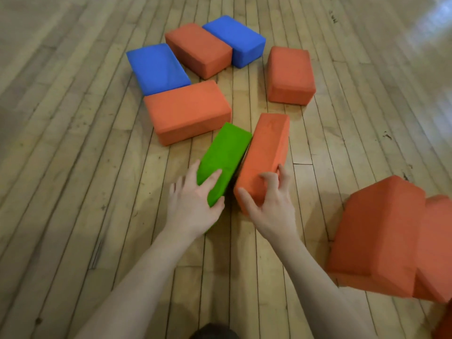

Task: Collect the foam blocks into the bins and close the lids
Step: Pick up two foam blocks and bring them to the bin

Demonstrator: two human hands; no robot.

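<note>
- Left hand (195, 204): grip wide, straight fingers on green block (225, 155).
- Right hand (269, 206): grip holding orange block (264, 152) just beside it.
- Both blocks on wooden floor (73, 143).

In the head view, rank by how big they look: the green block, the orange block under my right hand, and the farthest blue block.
Orange block, in the right hand
Green block, slightly smaller, partly under the left hand
Farthest blue block
Nearness enlarges the first two; real sizes may match.
</note>
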